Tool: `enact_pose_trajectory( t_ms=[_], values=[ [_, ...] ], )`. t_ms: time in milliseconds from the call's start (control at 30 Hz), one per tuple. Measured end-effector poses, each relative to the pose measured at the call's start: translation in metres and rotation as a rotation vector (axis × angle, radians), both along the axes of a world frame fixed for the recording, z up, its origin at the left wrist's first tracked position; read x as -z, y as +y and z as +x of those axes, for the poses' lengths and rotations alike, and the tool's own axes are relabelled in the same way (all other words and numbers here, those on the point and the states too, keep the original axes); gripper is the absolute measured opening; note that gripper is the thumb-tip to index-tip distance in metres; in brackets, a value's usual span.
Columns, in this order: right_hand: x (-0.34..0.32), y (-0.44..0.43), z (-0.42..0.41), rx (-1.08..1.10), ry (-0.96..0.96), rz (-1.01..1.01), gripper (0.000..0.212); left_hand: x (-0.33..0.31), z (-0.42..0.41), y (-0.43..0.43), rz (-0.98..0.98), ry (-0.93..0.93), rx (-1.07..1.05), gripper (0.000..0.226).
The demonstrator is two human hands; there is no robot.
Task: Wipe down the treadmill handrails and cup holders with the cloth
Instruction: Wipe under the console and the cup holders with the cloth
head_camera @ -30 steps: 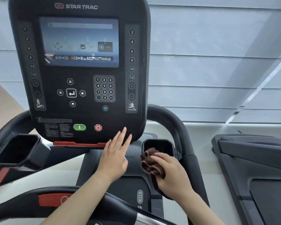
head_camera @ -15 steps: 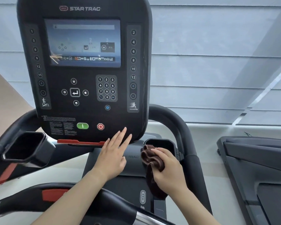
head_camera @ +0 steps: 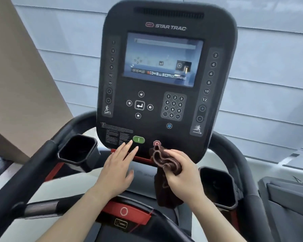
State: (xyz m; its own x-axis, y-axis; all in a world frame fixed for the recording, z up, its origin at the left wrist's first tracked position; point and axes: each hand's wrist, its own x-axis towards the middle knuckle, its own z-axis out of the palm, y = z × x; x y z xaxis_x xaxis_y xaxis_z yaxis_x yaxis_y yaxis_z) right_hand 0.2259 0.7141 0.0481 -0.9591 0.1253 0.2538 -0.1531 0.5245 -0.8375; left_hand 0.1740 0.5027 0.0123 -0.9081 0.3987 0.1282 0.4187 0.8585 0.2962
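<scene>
Cloth (head_camera: 166,163) held at the console's lower edge, between the cup holders

On my feed the right hand (head_camera: 184,173) grips the brown cloth, its fingers (head_camera: 175,152) curled round a bunched wad of it. The wad's folded top sits at the lower edge of the Star Trac console (head_camera: 164,20), just under the red stop button (head_camera: 157,143). A loose tail of the cloth hangs below the hand in front of the treadmill's centre column. The cloth is in neither cup holder. It is between the two, nearer the right cup holder (head_camera: 217,186), which sits just beside my right wrist.

The left hand (head_camera: 117,168) holds nothing. Its fingers are straight and close together, pointing up the console face, with the tips just beside the green start button (head_camera: 138,139). I can't tell whether they press on the panel or only hover over it. The palm lies across the red strip (head_camera: 142,159) that runs under the console's lower edge.

The left cup holder (head_camera: 78,150) is well to the left of that hand, beside the left handrail (head_camera: 33,163). The right handrail (head_camera: 238,163) curves down past the right cup holder. Neither hand touches either rail.

The screen (head_camera: 162,60) is lit, with the keypad (head_camera: 173,106) below it to the right. Near the bottom of my view the front crossbar carries a red panel (head_camera: 124,211) with a ring mark. A second treadmill (head_camera: 287,198) shows at the right edge.
</scene>
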Motion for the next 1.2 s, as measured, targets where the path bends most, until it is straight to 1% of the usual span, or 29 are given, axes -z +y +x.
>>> enact_pose_trajectory(
  t_ms=[167,233,333,500,600,667,800,867,933,1033,1067,1133,1200],
  values=[
    [-0.007,-0.072,-0.030,-0.087,0.032,0.017,0.042,-0.003,-0.004,-0.079,0.018,0.003,-0.096,0.070],
    [-0.007,-0.104,-0.042,-0.135,0.036,0.030,0.041,-0.002,-0.007,-0.113,0.047,-0.011,-0.150,0.067],
    [-0.006,-0.152,-0.059,-0.196,0.042,0.035,0.040,0.004,-0.010,-0.165,0.026,-0.053,-0.222,0.064],
    [-0.004,-0.225,-0.084,-0.234,0.072,0.035,0.040,0.011,-0.024,-0.240,0.026,-0.084,-0.268,0.061],
    [-0.009,-0.260,-0.103,-0.223,0.117,0.009,0.040,0.015,-0.035,-0.267,0.021,-0.109,-0.278,0.060],
    [-0.012,-0.280,-0.117,-0.177,0.151,-0.018,0.039,0.019,-0.044,-0.278,0.013,-0.135,-0.274,0.060],
    [-0.016,-0.310,-0.144,-0.113,0.198,-0.111,0.041,0.024,-0.063,-0.289,0.016,-0.149,-0.265,0.058],
    [-0.009,-0.318,-0.158,-0.123,0.213,-0.096,0.043,0.027,-0.074,-0.290,0.041,-0.143,-0.269,0.057],
    [0.007,-0.318,-0.167,-0.157,0.152,-0.016,0.046,0.031,-0.084,-0.289,0.070,-0.146,-0.292,0.056],
    [0.045,-0.310,-0.166,-0.200,-0.077,0.190,0.048,0.041,-0.094,-0.289,0.093,-0.190,-0.336,0.059],
    [0.057,-0.308,-0.163,-0.207,-0.128,0.239,0.047,0.045,-0.095,-0.289,0.102,-0.208,-0.342,0.059],
    [0.072,-0.308,-0.162,-0.193,-0.151,0.271,0.046,0.054,-0.097,-0.290,0.118,-0.229,-0.342,0.061],
    [0.073,-0.312,-0.171,-0.155,-0.148,0.250,0.047,0.060,-0.097,-0.289,0.130,-0.225,-0.340,0.063]
  ],
)
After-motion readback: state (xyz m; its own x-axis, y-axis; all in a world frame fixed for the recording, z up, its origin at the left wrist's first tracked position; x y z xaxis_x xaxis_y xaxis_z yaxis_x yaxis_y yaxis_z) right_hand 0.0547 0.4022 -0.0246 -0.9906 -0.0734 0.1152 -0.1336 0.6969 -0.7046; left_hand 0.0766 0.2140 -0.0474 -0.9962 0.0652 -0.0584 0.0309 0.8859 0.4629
